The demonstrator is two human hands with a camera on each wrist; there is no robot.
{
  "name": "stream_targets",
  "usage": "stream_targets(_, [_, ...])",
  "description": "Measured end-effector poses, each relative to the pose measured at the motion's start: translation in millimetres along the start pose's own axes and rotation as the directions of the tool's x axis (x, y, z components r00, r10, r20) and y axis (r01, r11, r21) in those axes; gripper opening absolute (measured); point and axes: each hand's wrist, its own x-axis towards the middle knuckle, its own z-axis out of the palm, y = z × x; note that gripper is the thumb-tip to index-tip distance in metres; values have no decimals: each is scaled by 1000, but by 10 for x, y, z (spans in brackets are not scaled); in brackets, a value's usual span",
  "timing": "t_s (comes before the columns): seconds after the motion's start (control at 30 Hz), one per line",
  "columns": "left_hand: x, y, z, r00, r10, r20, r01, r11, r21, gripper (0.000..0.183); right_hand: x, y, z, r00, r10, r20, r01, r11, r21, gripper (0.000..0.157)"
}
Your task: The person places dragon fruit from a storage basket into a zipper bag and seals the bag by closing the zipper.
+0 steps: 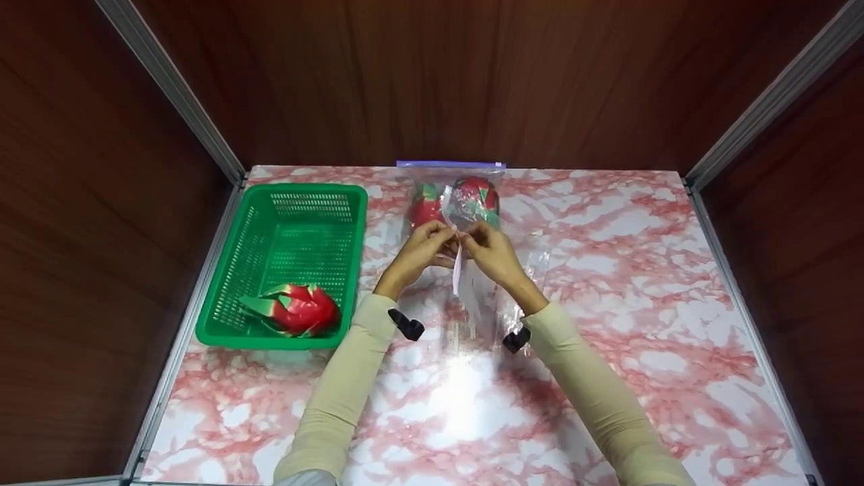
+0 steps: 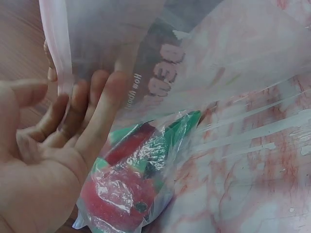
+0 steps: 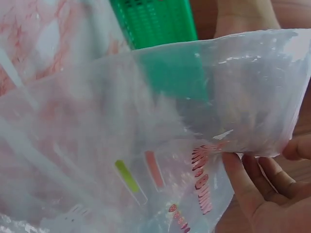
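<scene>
A clear printed zip bag (image 1: 457, 273) hangs between my hands above the table's middle, its pale pink strip standing edge-on to the head view. My left hand (image 1: 422, 253) pinches the bag at that strip; in the left wrist view its fingers (image 2: 92, 104) lie along the film. With its fingertips, my right hand (image 1: 493, 253) grips the same edge, close to the left. Just beyond the hands lies a purple-topped zip bag (image 1: 451, 163) holding a red dragon fruit (image 1: 425, 210) and another dragon fruit (image 1: 476, 192). The hands partly hide that bag.
A green plastic basket (image 1: 359, 256) stands at the left with one dragon fruit (image 1: 307, 312) in its near end. More clear plastic (image 1: 538, 263) lies under and right of my right wrist. Brown panels (image 1: 432, 81) wall the marbled table (image 1: 641, 378) at back and sides.
</scene>
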Motion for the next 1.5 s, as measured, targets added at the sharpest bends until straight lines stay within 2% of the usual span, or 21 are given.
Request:
stream_targets(0.13, [-10,-20,-21,998,-6,-63,7,1000,8,12,-32,1,57,1000,-17,-4,17,1000,16,12])
stream_targets(0.4, [-58,3,-56,998,9,-55,-9,1000,4,4,-52,-27,99,998,-21,-57,22,1000,1,10])
stream_targets(0.53, [-80,2,-76,997,1,-77,3,999,50,11,-51,-15,114,996,-39,-75,39,999,8,8])
stream_targets(0.63, [-88,-12,-76,997,-20,-77,28,995,97,20,-67,-6,124,997,-32,-76,29,999,-39,8])
stream_targets(0.8, [-94,-26,-59,997,-35,-71,50,976,211,30,-88,-16,146,996,-33,-83,17,984,-179,8])
stream_targets(0.93, [-100,-19,-44,998,2,-60,13,971,237,23,-79,-22,154,994,-77,-77,56,967,-248,17])
stream_targets(1.1, [-123,-4,-57,995,57,-83,-38,977,210,9,-54,-29,89,993,-115,-34,100,949,-300,30])
stream_targets(1.27, [-155,19,-99,992,98,-84,-82,981,178,13,-12,-41,-37,995,-98,-16,86,936,-341,37])
stream_targets(1.37, [-163,31,-139,990,116,-83,-100,980,172,14,12,-46,-120,996,-89,-22,74,925,-372,33])
stream_targets(1.5, [-178,53,-205,987,123,-103,-105,981,166,16,39,-48,-228,995,-87,-55,59,918,-393,19])
